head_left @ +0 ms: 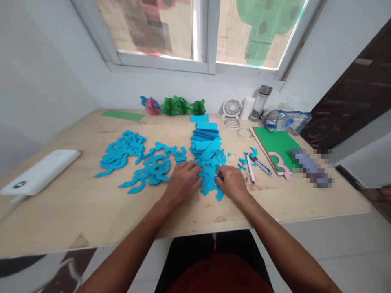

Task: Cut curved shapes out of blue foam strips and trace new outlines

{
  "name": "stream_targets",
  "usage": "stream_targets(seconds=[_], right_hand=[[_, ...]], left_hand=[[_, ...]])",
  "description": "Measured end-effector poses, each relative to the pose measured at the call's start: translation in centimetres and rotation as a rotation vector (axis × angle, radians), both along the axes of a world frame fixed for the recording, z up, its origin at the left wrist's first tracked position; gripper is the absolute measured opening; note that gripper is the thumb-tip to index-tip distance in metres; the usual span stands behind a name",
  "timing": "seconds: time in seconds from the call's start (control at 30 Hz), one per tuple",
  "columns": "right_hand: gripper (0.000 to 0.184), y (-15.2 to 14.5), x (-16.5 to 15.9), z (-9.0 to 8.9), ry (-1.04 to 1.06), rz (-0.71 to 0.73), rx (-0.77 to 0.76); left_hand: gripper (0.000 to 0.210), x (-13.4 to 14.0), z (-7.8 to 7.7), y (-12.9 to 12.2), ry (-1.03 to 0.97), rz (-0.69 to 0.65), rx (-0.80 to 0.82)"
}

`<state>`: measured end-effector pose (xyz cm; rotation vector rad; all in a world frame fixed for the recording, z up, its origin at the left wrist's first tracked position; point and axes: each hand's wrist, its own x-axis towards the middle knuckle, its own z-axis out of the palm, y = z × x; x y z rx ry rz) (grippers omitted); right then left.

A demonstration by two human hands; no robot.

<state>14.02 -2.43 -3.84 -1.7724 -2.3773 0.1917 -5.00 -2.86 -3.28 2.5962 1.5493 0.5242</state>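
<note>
A heap of blue paper scraps [209, 179] lies at the middle of the table, with cut-out curves among the pieces. My left hand [185, 181] presses in from the heap's left side, its fingers curled around the edge of the scraps. On the opposite side, my right hand [232, 182] has its fingers bent together on the scraps; its fingertips are partly hidden. Just behind are stacked blue paper strips [206, 134]. Wavy blue paper cut-outs [154, 169] lie left of my left hand, and a larger pile of wavy cut-outs [122, 150] sits farther left.
Right of my hands lie a white pen [250, 169], a craft knife [262, 165] and small blue bits. Coloured paper sheets [275, 142] carry a pink cut-out [279, 162]. A fan [232, 108], bottle [260, 103] and green paper figures [183, 106] stand behind. A white lamp [42, 169] is left.
</note>
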Motion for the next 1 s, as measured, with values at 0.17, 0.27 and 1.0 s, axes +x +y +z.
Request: stream_targets(seconds=[0.17,0.27,1.0], right_hand=[[0.024,-0.8,-0.7,0.4,-0.056,0.037,0.07],[0.021,-0.9,-1.0,0.5,-0.103,0.033,0.069],[0.02,-1.9,-1.6,-0.5,-0.046,0.171,0.166]], left_hand=[[0.015,0.8,-0.1,-1.2,0.136,0.016,-0.006],[0.013,1.0,-0.2,-1.5,0.192,0.059,-0.009],[0.022,0.1,0.4,-1.8,0.204,0.214,-0.025]])
